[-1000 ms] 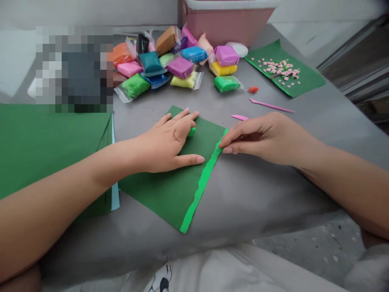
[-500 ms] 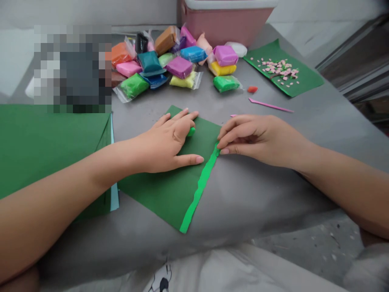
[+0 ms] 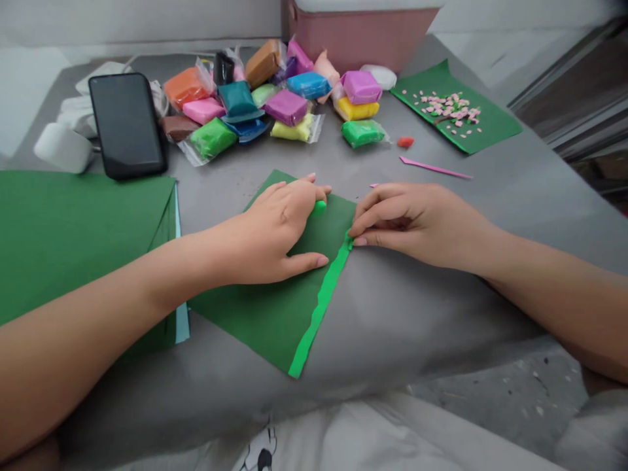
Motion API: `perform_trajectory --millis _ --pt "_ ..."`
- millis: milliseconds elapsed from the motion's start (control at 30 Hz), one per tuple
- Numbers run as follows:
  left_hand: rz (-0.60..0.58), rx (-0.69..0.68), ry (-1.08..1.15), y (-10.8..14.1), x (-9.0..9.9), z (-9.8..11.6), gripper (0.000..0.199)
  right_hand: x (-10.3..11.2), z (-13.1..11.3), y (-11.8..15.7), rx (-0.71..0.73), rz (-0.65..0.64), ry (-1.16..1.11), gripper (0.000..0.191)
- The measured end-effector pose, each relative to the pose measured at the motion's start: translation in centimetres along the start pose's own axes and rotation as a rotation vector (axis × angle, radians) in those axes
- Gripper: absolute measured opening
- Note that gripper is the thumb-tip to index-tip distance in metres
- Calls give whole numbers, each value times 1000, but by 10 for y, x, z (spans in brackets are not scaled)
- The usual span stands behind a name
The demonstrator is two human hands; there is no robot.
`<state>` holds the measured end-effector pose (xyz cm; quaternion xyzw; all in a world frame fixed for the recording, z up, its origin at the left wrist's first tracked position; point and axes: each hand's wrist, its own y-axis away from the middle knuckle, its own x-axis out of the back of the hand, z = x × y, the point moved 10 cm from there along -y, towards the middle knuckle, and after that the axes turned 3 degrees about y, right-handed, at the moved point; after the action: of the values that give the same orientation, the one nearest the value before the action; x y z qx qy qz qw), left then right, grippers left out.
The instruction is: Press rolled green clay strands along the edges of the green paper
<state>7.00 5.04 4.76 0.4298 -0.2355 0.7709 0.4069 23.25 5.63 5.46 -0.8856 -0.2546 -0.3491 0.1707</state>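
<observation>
A dark green sheet lies slantwise on the table, with a bright green clay strip along its right edge. The strip's outline is wavy. My left hand rests on the sheet, thumb stretched toward the strip. A small lump of green clay pokes out from under its curled index finger, which holds it. At the strip's upper end, near the sheet's right corner, my right hand pinches a bit of the green clay between thumb and fingertips.
Several wrapped clay packs lie behind the sheet, before a pink bin. A black phone, white chargers and green sheets are leftward. To the right are a pink tool, red clay and a blossom-tree picture.
My left hand has shifted slightly right, its fingers more bent, and the green lump has moved with it. My right hand stays at the strip's upper end, still pinching clay.
</observation>
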Motion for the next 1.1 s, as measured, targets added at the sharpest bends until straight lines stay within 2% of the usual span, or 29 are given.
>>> perform_trajectory --millis 67,267,500,700,867,933,1000,1100 --pt "19 -29 23 1 0 2 56 -1 0 0 3 -7 10 18" --pt "-7 22 61 -2 -3 0 42 7 0 3 -7 9 52 26" --pt "-31 66 83 -3 -2 -1 51 11 -1 2 -39 67 106 29" --pt "-32 58 74 -3 -2 -1 44 11 1 -1 -63 152 240 27" --pt "-51 91 83 -5 -1 -2 56 13 7 -2 -104 145 162 44" --pt "-3 91 92 -9 5 1 53 21 13 -1 -167 224 55 56" --pt "100 96 112 -11 16 5 50 27 13 1 -191 310 -30 65" --pt "231 174 276 -11 28 5 50 28 -9 2 -51 344 -38 62"
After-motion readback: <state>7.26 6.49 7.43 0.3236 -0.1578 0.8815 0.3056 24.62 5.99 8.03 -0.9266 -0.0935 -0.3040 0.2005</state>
